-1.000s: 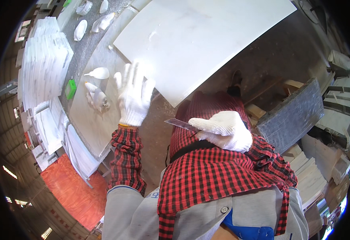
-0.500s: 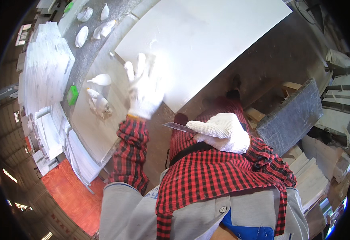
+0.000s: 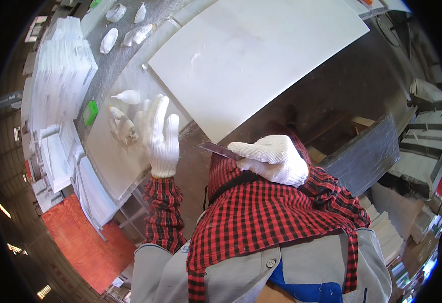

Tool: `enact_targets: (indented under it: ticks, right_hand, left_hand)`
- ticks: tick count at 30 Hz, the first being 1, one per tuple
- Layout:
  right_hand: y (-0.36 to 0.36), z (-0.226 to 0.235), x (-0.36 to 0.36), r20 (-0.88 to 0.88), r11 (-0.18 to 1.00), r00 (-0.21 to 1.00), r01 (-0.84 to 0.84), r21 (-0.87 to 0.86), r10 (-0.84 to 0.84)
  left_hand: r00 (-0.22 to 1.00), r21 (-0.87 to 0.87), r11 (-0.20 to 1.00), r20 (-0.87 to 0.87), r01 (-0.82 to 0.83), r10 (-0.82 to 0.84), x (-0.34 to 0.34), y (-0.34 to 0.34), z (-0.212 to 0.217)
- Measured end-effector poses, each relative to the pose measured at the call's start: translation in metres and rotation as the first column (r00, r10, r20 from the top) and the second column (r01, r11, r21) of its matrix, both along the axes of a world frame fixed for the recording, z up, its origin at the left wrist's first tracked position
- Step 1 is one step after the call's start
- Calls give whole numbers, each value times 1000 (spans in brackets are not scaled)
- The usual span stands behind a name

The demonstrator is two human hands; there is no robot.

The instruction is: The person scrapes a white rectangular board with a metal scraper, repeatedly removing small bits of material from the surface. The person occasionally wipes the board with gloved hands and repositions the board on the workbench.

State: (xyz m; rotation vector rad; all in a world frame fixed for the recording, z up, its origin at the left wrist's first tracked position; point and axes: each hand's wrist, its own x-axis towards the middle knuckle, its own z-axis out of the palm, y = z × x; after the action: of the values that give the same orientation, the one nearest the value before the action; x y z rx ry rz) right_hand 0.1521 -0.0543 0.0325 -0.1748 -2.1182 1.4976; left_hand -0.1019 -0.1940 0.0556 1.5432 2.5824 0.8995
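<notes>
A large white slab [image 3: 261, 60] lies at the far side, its near corner jutting out over the floor. Just on the body side of that corner is a flat blade [image 3: 216, 149], thin and dark; I cannot tell whether the two touch. The right hand [image 3: 274, 160], in a white knit glove, is to the right of the slab's near corner and closer to the body, its grip closed on one end of the blade, which points left.

The left hand [image 3: 161, 144], gloved too, is raised to the left of the same corner, its grip open with fingers extended, partly blurred, and nothing visible in it. Behind it the table [image 3: 112, 164] reaches left from the slab. On it, left of the slab, lie a white squeeze bottle [image 3: 128, 97] and, just beside that, a crumpled whitish bundle [image 3: 122, 126]. Farther left of the slab come a small green block [image 3: 90, 112] and a stack of white panels [image 3: 59, 81]. Right of the slab's near corner, a dark grey board [image 3: 365, 154] leans.
</notes>
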Motion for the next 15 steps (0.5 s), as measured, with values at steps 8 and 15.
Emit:
enact_targets:
  ticks: [8, 15]
  right_hand:
    - [31, 10, -8, 116, 978, 976, -171, -123, 185]
    - [46, 7, 0, 157, 962, 967, -164, -220, 201]
  left_hand:
    - [388, 442, 848, 865, -292, -317, 87, -1, -4]
    - [454, 166, 923, 891, -347, 11, 129, 24, 11]
